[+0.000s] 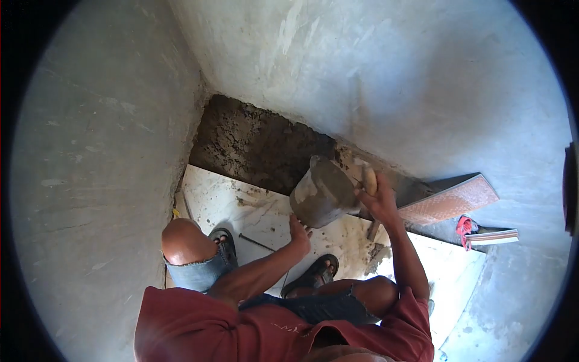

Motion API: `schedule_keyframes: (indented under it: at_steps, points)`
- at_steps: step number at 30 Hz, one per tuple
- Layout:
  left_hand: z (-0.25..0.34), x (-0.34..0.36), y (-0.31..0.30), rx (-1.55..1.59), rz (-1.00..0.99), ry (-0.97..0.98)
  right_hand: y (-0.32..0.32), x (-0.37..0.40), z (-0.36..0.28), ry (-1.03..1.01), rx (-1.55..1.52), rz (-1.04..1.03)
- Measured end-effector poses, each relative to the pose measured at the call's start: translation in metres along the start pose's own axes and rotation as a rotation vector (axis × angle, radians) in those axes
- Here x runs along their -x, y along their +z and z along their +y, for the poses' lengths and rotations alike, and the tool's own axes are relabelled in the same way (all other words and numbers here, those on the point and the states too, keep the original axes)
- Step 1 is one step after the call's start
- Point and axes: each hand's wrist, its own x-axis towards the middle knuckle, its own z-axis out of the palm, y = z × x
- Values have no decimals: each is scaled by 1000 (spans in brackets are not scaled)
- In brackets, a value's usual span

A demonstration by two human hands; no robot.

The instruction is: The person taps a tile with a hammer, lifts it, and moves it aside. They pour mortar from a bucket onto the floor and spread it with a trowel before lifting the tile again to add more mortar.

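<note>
A grey, cement-smeared bucket is tilted over the edge of the laid tiles, its mouth toward the upper right. My left hand holds it low on the near side, with the fingertips partly hidden beneath it. In my right hand is the light wooden handle of a trowel, close to the bucket's mouth. The trowel's blade is hard to make out against the grey bucket. Just beyond the bucket lies a bed of rough, dark mortar in the corner between the walls.
White marbled tiles lie under my sandalled feet, with crumbs of mortar on them. A long thin metal rod rests between my feet. At right, a tile leans by the wall, near a red cord and a stacked tile piece.
</note>
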Motion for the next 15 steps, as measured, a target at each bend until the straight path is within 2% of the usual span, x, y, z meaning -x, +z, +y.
schedule_keyframes:
  at_steps: [2, 3, 5, 6, 8, 9, 14, 15]
  points:
    - [-1, -7, 6, 12, -8, -40, 15, -21, -1, 40, 264, -41]
    - [-1, -9, 11, 23, -61, -64, 22, -19, 11, 50, 271, -35]
    - [0, -13, 30, 46, -137, -76, 37, -26, 44, -151, 551, -20]
    - [0, -14, 36, 50, -155, -87, 35, -30, 57, -160, 555, -20]
    - [-3, -23, 36, 52, -154, -103, 26, -34, 85, -344, 590, 44]
    - [-9, -32, 32, 7, -136, -120, 27, -29, 93, -337, 587, 44]
    - [-9, -62, 22, -181, -153, -120, 21, -12, 148, -268, 399, 305]
    - [-3, -62, 25, -227, -142, -21, 22, -8, 165, -269, 392, 311]
